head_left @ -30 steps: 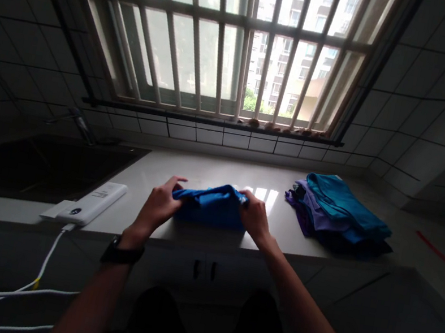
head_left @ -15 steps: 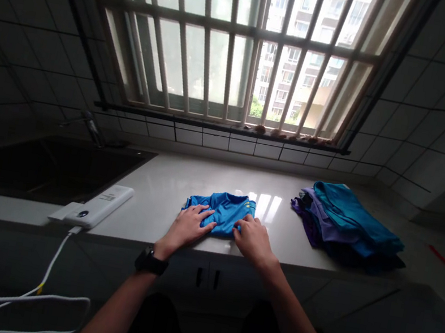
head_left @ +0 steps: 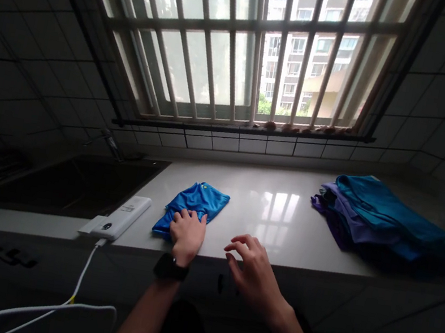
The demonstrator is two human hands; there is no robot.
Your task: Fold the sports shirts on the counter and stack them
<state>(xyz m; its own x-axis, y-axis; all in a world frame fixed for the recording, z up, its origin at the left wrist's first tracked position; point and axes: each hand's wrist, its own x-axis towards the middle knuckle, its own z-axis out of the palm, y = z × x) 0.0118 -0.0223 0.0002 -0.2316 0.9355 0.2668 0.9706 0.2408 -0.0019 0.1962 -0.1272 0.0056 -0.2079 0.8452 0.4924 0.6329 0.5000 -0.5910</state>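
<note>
A bright blue folded garment (head_left: 199,198) lies on the counter, turned at a slant, with a small yellow mark near its far edge. My left hand (head_left: 188,234) rests on its near part, palm down with the fingers lying loosely over the cloth. A black watch (head_left: 171,267) is on that wrist. To the right, my right hand (head_left: 251,263) hovers by the counter's front edge, fingers apart and slightly curled, touching no cloth. Part of the garment is hidden under my left hand.
A stack of folded clothes (head_left: 389,219), teal, lilac and dark purple, sits at the right of the counter (head_left: 252,194). On the left are a white power bank (head_left: 127,218) with a white cable (head_left: 83,274), and a dark sink (head_left: 73,180) with a faucet (head_left: 112,144).
The blue garment has turned and moved left under my left hand. My right hand has let go of it and drawn back towards me. The camera view has tilted.
</note>
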